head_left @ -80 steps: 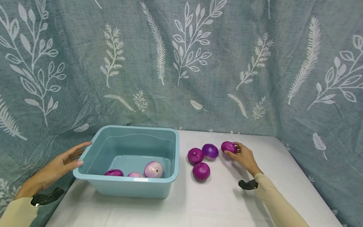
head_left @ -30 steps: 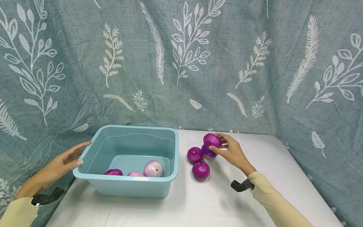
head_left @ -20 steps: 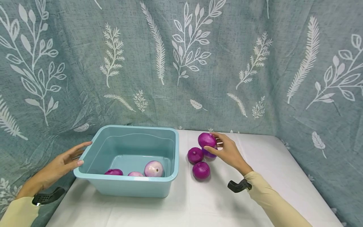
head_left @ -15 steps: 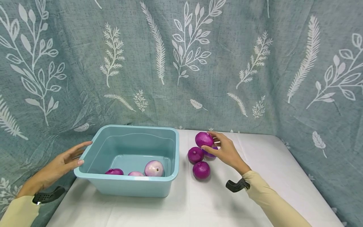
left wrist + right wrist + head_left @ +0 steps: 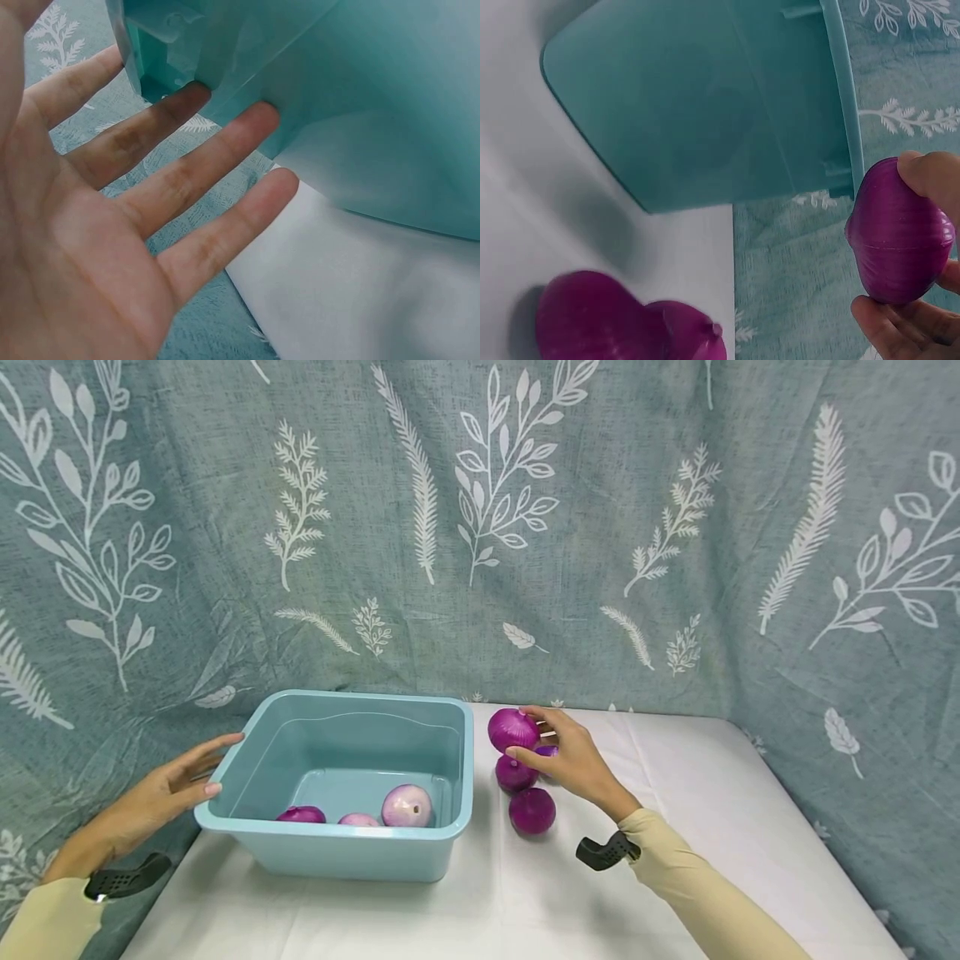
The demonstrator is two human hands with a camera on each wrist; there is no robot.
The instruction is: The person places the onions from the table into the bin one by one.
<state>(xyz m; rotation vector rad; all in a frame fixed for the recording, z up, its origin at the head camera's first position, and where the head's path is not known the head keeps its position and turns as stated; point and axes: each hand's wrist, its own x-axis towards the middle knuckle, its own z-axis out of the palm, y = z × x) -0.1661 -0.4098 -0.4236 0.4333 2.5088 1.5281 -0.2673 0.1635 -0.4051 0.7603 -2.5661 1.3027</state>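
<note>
My right hand [image 5: 566,756] pinches a purple onion [image 5: 513,730] between thumb and fingers, raised over the table to the right of the tub. In the right wrist view the same onion [image 5: 900,232] shows its smooth side, level with the tub's rim. Just below it in the head view sit more purple onions [image 5: 532,811], one of them partly behind my right hand. My left hand [image 5: 153,802] spreads along the left side of the blue tub [image 5: 337,853], its straight fingertips at the rim. The left wrist view shows those fingers [image 5: 225,161] against the tub's outer wall.
Inside the tub lie a purple onion [image 5: 302,815] and two paler ones, including a whitish onion [image 5: 407,807]; the front wall partly hides them. A white cloth covers the table [image 5: 585,893]. Behind it hangs a blue-green leaf-patterned curtain [image 5: 562,635].
My right hand has lifted the onion from the table's right part and carried it left, over the other onions toward the tub. The left hand and the tub stay put.
</note>
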